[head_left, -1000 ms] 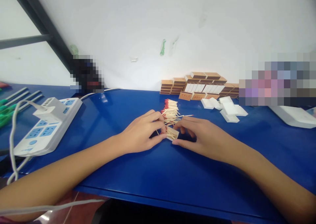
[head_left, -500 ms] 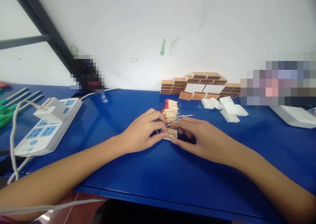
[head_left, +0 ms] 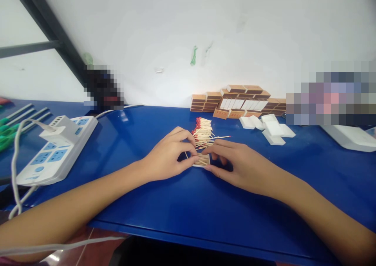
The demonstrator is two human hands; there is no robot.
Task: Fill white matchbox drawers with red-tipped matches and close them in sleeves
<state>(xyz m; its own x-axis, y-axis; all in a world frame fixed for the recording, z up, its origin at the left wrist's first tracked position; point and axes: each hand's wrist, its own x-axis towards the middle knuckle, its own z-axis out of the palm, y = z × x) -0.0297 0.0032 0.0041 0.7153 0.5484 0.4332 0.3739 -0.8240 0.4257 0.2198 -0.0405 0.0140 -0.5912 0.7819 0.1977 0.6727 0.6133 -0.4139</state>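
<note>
Blue tabletop (head_left: pixel 176 203): left hand (head_left: pixel 166 158) and right hand (head_left: pixel 241 164) fingers pinch one match tray (head_left: pixel 201 160), loose matches (head_left: pixel 202 133) just behind.

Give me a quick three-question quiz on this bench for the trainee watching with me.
1. True or false: the left hand and the right hand both touch the small match tray.
2. Where do the loose matches lie from the tray? A: nearer the person. B: just beyond it, farther from the person. C: at the table's front edge.
3. On which side of the blue table is the power strip?
Key: 1 true; 2 B; 3 the person's left.
</note>
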